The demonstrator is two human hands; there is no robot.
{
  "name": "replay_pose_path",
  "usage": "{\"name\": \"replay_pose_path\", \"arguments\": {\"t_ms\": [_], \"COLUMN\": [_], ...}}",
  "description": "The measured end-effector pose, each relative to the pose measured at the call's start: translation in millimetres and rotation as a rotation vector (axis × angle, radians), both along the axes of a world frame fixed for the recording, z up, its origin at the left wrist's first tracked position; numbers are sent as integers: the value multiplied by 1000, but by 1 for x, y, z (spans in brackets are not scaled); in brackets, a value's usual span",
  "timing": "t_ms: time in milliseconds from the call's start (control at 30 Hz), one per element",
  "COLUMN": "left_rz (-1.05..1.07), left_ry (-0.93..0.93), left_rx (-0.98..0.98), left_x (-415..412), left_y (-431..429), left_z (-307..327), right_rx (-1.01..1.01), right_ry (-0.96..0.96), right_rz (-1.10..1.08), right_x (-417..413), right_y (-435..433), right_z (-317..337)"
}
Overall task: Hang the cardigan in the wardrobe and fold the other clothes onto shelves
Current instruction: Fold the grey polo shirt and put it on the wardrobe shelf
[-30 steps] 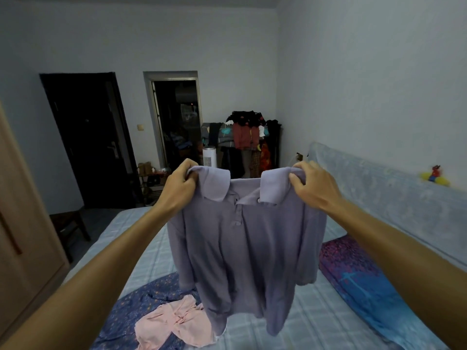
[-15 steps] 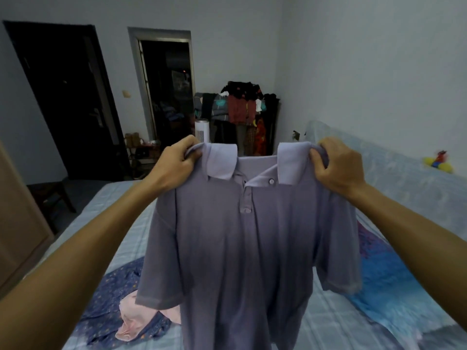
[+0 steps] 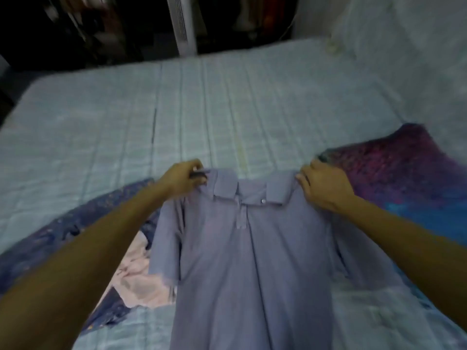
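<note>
Lilac polo shirt (image 3: 242, 261) lies front up on the bed (image 3: 177, 109), between both hands, probably spread flat so it can be folded. Left hand (image 3: 183, 181) and right hand (image 3: 324, 186) each pinch a shoulder beside the collar, arms stretched forward, palms down
</note>
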State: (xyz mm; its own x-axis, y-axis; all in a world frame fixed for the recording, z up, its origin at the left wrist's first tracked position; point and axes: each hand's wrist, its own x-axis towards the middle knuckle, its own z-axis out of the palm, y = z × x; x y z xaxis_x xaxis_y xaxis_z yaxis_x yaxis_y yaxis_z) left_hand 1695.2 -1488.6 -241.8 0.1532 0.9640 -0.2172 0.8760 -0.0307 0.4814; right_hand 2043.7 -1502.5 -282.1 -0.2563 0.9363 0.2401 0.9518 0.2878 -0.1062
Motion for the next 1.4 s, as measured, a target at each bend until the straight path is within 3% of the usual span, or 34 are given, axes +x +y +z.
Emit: {"name": "replay_pose_path", "arguments": {"t_ms": [67, 200, 300, 400, 533, 633, 733, 867, 1033, 1200, 1400], "left_rz": [127, 426, 121, -206, -97, -77, -217, -421, -712, -482, -441], "left_ry": [49, 114, 150, 293, 403, 353, 250, 211, 277, 354, 300], "left_rx": [36, 204, 326, 162, -62, 19, 76, -13, -180, -125, -91], "left_x": [9, 33, 34, 22, 29, 40, 34, -3, -54, -75, -70], "left_y": [41, 62, 22, -43, -92, -113, -175, -299, -418, -433, -433], "left_z": [-71, -183, -247, -295, -309, -289, -275, -269, -275, -276, -279], "right_rx": [-30, -51, -71, -263, -339, -435, -438, -489, -695, -774, -769], "right_ry": [28, 296, 202, 70, 23, 101, 154, 166, -24, -13, 67], "right_rz": [-107, -360, -147, -41, -91, -178, -72, 91, 209, 104, -66], "right_x": [-6, -36, -48, -48, -55, -61, -74, -86, -68, -49, -39], "right_y": [34, 44, -6, -45, -48, -68, -133, -263, -395, -426, -442], "right_z": [-75, -181, -253, -296, -292, -275, -257, -240, -232, -237, -234]}}
